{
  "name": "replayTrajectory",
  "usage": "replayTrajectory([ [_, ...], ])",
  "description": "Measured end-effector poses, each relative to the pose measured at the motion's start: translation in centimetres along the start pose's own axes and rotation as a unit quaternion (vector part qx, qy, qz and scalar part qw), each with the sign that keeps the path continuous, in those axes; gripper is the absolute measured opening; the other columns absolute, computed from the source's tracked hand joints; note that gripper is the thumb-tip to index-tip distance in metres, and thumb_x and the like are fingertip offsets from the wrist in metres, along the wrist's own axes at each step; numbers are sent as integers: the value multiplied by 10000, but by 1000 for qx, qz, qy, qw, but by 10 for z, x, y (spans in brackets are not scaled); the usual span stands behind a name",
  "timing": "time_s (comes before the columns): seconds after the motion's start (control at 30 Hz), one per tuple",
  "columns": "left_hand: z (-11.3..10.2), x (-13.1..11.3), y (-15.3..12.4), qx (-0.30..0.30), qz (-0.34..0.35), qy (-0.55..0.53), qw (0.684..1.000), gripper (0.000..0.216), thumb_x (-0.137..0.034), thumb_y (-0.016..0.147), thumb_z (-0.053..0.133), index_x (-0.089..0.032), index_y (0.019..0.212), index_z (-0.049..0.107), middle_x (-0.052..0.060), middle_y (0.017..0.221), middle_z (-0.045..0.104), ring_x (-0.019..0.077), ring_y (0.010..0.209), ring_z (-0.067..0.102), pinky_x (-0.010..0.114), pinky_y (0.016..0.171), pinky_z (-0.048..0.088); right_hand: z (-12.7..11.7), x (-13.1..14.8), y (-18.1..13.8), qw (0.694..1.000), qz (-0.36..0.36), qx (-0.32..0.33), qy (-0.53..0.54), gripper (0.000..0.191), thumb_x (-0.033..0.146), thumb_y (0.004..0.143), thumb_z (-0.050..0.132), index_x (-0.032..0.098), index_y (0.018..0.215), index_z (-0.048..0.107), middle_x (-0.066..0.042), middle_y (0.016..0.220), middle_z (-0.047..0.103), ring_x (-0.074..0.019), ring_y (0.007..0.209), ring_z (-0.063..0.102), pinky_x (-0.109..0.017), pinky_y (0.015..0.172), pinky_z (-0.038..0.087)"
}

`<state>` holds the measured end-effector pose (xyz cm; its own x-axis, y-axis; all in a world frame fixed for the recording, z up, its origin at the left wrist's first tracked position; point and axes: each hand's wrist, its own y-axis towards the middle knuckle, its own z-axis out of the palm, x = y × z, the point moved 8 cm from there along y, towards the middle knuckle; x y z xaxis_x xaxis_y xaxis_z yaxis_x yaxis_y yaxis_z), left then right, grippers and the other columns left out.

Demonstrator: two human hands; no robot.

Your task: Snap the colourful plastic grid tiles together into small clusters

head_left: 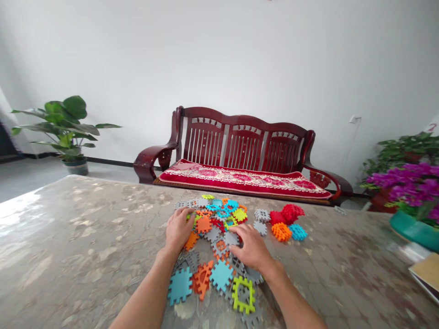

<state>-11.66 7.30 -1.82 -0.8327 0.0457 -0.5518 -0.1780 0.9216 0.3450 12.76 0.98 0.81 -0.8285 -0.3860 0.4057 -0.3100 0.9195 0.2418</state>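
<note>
Interlocking toothed plastic tiles in several colours lie in a loose pile on the table. My left hand (179, 227) rests palm down at the pile's left edge, fingers apart, beside an orange tile (203, 224) and a darker orange piece (191, 240). At the pile's right side, my right hand (252, 246) is open, its thumb and fingers spread over a grey tile (231, 238). Closer to me are a teal square tile (180, 285), an orange triangular piece (203, 278), a light blue tile (221, 275) and a lime green frame tile (243, 294).
Right of the pile sit joined clusters: red (291, 213), orange (281, 232), blue (297, 232) and grey (262, 215). A teal flower pot (414, 230) stands on the patterned table (103, 246) at the right. Behind it is a wooden bench (243, 141).
</note>
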Motion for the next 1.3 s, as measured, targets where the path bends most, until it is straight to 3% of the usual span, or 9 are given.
replayTrajectory([
  [0.13, 1, 0, 0, 1, 2, -3, 1000, 314, -332, 882, 466, -244, 1097, 676, 63, 1219, 629, 222, 1143, 576, 366, 1005, 423, 2, -1, -1, 1000, 5, 5, -12, 436, 327, 745, 636, 273, 1177, 626, -23, 1147, 661, -231, 1077, 526, -344, 940, 375],
  [0.53, 2, 2, 1, 5, 1, -9, 1000, 318, -342, 881, 465, -250, 1096, 680, 61, 1228, 627, 224, 1136, 575, 370, 1012, 416, -3, -5, 2, 1000, 19, -3, 15, 533, 263, 664, 662, 260, 1193, 588, -20, 1051, 652, -212, 973, 537, -310, 853, 398],
  [0.73, 0, 0, 0, 3, 2, -5, 1000, 313, -337, 881, 464, -255, 1091, 681, 54, 1224, 633, 222, 1142, 579, 362, 1017, 418, -34, -46, 4, 991, 82, -90, -61, 577, 267, 677, 658, 240, 1244, 557, -43, 1074, 652, -247, 1038, 531, -363, 932, 367],
  [0.9, 2, 1, 1, 3, 2, -2, 1000, 319, -349, 886, 457, -253, 1090, 683, 56, 1222, 632, 224, 1132, 585, 366, 1011, 425, -48, -79, -2, 978, 132, -110, -122, 574, 277, 698, 644, 219, 1261, 553, -57, 1085, 663, -262, 1023, 528, -375, 904, 368],
  [1.3, 2, 0, 0, 4, 6, 2, 1000, 312, -326, 882, 456, -246, 1086, 678, 60, 1222, 629, 221, 1130, 584, 366, 1028, 414, -53, -95, -11, 963, 155, -136, -171, 436, 273, 737, 618, 255, 1172, 625, -57, 1117, 678, -270, 1065, 532, -394, 928, 356],
])
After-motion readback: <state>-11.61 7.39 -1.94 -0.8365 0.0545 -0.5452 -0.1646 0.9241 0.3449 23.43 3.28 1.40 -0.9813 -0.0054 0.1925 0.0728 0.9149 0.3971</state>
